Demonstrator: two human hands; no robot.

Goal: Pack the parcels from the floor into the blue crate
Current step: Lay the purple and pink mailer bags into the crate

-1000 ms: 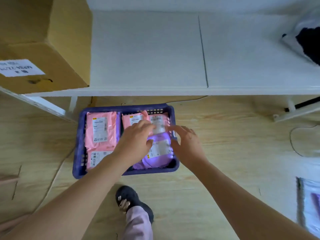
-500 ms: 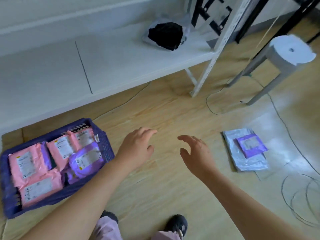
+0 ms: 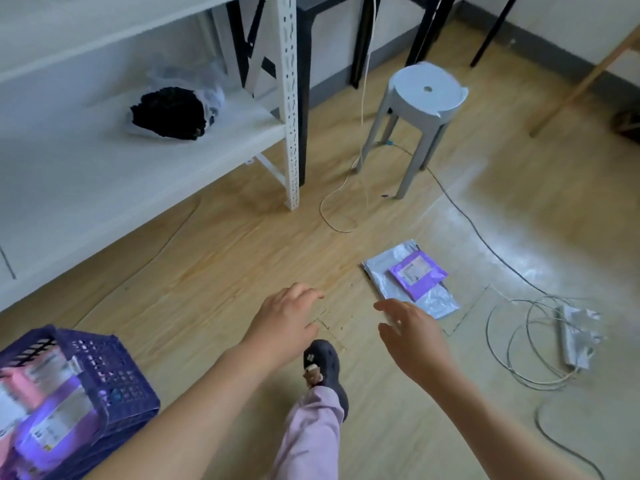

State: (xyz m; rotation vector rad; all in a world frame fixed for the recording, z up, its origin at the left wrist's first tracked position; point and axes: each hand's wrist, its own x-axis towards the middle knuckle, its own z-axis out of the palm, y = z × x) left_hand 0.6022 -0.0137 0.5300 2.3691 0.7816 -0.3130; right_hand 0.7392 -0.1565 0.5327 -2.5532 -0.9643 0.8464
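The blue crate [image 3: 114, 372] sits on the floor at the lower left, holding pink parcels [image 3: 24, 382] and a purple parcel [image 3: 59, 417]. On the floor to the right lies a silver parcel [image 3: 434, 299] with a small purple parcel [image 3: 417, 273] on top of it. My left hand [image 3: 285, 323] hovers over bare floor, fingers apart and empty. My right hand [image 3: 412, 336] is open too, just short of the silver parcel's near edge and not touching it.
A white shelf rack [image 3: 291, 109] with a black bundle in a clear bag [image 3: 173, 112] stands at the left. A grey stool [image 3: 420, 109] is behind the parcels. Loose cables and a power strip [image 3: 571, 336] lie at the right. My foot in a dark shoe [image 3: 323, 367] is below my hands.
My view has swung right, away from the crate. Both hands left the crate's parcels and moved right across the floor; the right hand is now close to the silver parcel.
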